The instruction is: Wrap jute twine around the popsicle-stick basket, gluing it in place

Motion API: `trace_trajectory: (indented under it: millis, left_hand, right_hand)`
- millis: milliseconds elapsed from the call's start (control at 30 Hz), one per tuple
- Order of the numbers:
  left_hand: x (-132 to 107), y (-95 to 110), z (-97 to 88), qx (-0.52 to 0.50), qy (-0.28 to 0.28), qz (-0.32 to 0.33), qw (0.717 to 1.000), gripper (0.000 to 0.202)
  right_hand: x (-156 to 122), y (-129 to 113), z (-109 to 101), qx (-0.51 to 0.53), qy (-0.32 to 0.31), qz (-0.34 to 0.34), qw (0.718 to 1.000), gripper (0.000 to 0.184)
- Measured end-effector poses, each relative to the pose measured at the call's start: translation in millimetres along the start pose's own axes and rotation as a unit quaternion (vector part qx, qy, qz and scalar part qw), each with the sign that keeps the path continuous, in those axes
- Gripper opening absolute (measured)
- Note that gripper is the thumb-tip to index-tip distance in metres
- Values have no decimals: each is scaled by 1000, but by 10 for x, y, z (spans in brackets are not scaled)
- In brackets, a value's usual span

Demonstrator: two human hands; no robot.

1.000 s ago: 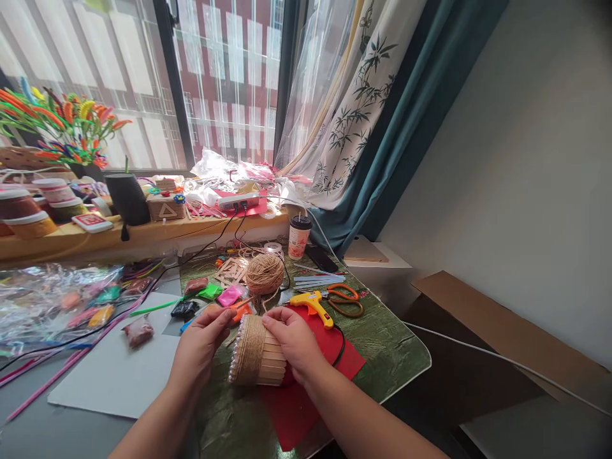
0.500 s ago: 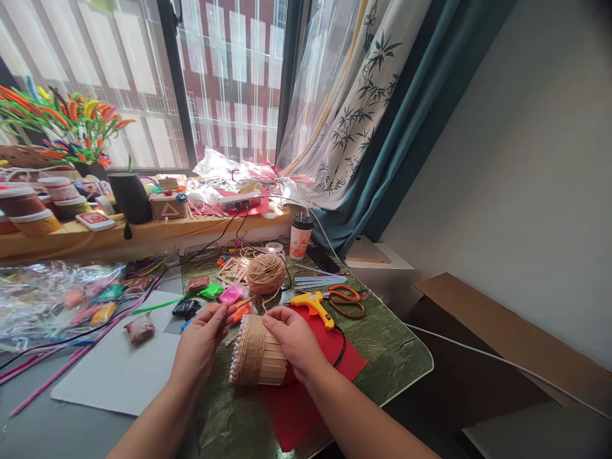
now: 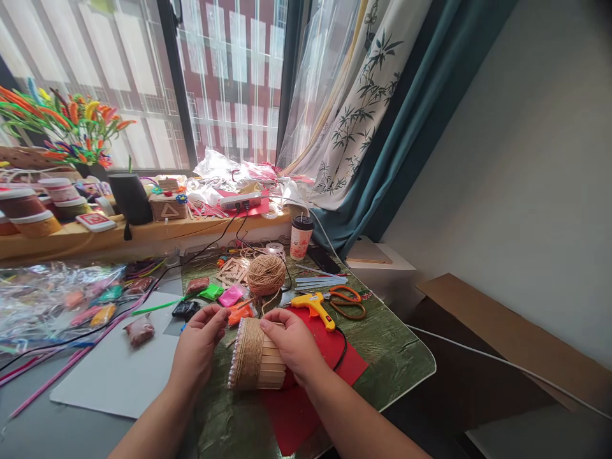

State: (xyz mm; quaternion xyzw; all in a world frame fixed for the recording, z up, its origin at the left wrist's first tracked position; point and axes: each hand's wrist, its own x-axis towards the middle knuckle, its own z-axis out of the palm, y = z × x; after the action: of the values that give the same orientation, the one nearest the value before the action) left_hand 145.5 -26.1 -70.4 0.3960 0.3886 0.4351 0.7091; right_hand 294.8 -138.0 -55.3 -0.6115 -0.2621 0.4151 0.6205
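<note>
A round holder of craft sticks [image 3: 272,370], wrapped in jute twine [image 3: 249,357], lies on its side with a row of pearly beads [image 3: 233,366] along its left edge. My right hand [image 3: 291,341] is closed around it, thumb pressing near the twine's edge. Just left of the holder, my left hand [image 3: 203,335] is raised, thumb and forefinger pinched together; what they hold is too small to make out. A thin brown strip shows near those fingertips, over an orange clay packet [image 3: 240,312]. Behind the holder sits a ball of twine [image 3: 266,275], with a strand running toward it.
A yellow glue gun [image 3: 314,307] lies on red paper [image 3: 306,414], close to orange-handled scissors [image 3: 348,301]. Pale glue sticks [image 3: 320,282], a lidded paper cup [image 3: 301,238] and a phone [image 3: 323,260] are farther back. Clay packets and a white board [image 3: 115,376] lie left.
The left hand has shifted very slightly, and the thin strip at its fingertips shows less. The holder has tilted a little in the right hand's grip.
</note>
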Motion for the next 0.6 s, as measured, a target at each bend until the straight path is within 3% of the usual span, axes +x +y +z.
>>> trace_trajectory:
  millis: [333,600]
  left_hand:
    - [48,-78,37,-6,-60,13,998,43]
    - [27,-70,42,-19,-52,18,998,47]
  right_hand:
    - [-8,-5,-5,17,-10,4,1000,36]
    - [-4,0,-11,16,-7,4,1000,33]
